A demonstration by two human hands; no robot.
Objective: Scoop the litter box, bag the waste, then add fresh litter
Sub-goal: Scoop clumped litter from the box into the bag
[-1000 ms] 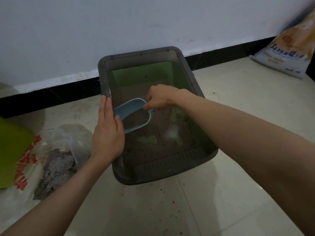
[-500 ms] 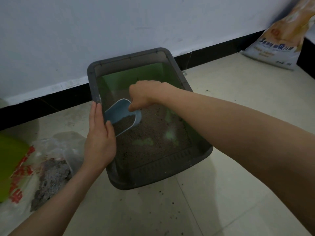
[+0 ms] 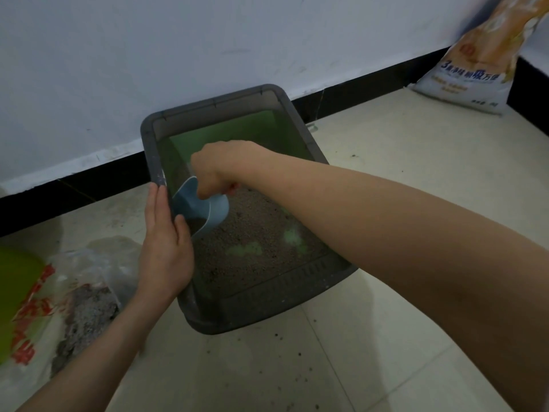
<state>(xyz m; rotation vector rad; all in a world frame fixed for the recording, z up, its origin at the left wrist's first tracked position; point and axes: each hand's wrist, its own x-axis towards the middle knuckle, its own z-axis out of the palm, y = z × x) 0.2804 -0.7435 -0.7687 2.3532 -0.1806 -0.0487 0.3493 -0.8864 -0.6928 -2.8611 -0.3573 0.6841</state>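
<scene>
A grey litter box (image 3: 300,120) with a green inside stands on the tiled floor against the wall, holding a thin layer of brown litter (image 3: 249,233) with green patches showing through. My right hand (image 3: 221,165) grips the handle of a blue scoop (image 3: 205,211), which holds dark litter and tilts down toward the box's left wall. My left hand (image 3: 165,248) lies flat along the box's left rim, thumb inside, touching the scoop's edge. A clear plastic bag (image 3: 86,292) with grey clumped waste lies on the floor to the left.
A large printed litter sack (image 3: 475,63) leans in the far right corner. A yellow-green object (image 3: 15,295) sits at the left edge beside the bag. Loose grains are scattered on the tiles in front of the box.
The scoop has moved left and tilted more steeply against the box's left wall. My right hand followed it. My left hand stays on the rim.
</scene>
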